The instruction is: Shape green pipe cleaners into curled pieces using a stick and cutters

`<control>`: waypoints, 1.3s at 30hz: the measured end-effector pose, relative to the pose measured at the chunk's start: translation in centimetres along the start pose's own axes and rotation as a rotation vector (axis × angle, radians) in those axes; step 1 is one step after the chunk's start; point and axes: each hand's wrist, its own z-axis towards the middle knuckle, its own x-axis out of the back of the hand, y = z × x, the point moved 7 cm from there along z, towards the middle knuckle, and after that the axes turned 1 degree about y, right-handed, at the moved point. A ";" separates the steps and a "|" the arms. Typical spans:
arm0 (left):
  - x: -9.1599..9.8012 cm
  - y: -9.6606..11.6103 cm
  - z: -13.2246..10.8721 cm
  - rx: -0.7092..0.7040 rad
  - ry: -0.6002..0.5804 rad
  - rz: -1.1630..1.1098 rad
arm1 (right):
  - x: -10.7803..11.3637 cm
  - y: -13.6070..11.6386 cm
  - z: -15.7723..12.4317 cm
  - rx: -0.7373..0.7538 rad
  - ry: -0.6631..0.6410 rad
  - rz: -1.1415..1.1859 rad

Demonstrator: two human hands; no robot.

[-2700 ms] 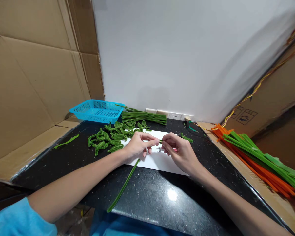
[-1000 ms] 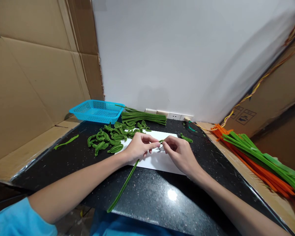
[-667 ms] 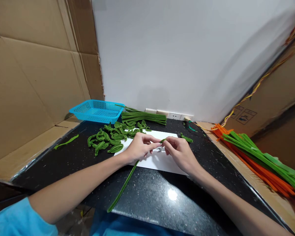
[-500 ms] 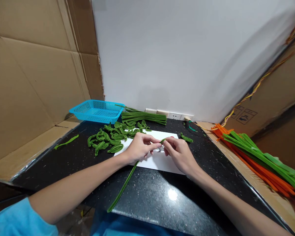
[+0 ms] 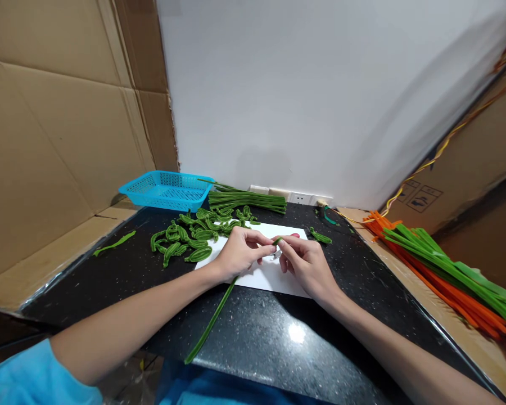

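Note:
A long green pipe cleaner (image 5: 213, 320) runs from under my left hand (image 5: 242, 253) down toward the counter's front edge. My left hand is closed, its thumb and fingers pinching the stem. Close beside it, my right hand (image 5: 306, 261) pinches the bent upper end between thumb and forefinger. Both hands are above a white sheet (image 5: 270, 278). Partly hidden behind the right fingers are a small metal piece (image 5: 277, 255) and something red (image 5: 295, 235) that I cannot make out. Several looped green pipe-cleaner leaves (image 5: 198, 256) lie left of the sheet.
A blue plastic basket (image 5: 166, 191) stands at the back left, next to a bundle of green pipe cleaners (image 5: 248, 201). One looped leaf (image 5: 320, 236) lies right of the sheet. Orange stems (image 5: 447, 301) and bright green stems (image 5: 451, 264) rest on cardboard at right. Sockets (image 5: 300, 198) line the wall.
The pipe cleaner's end has bent into a small curve between my fingertips. My right fingers have shifted slightly, showing more of the red thing behind. My left hand has barely moved.

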 end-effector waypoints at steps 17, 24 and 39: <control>-0.4 1.0 -0.3 -0.072 -0.033 0.042 | 0.1 -0.3 -0.4 -0.010 0.061 0.118; 0.0 0.8 0.1 -0.047 0.041 -0.012 | 0.7 0.0 0.0 -0.025 0.119 0.240; 0.0 1.6 -0.5 -0.251 0.046 0.448 | 1.6 -0.9 -0.1 0.062 0.182 0.019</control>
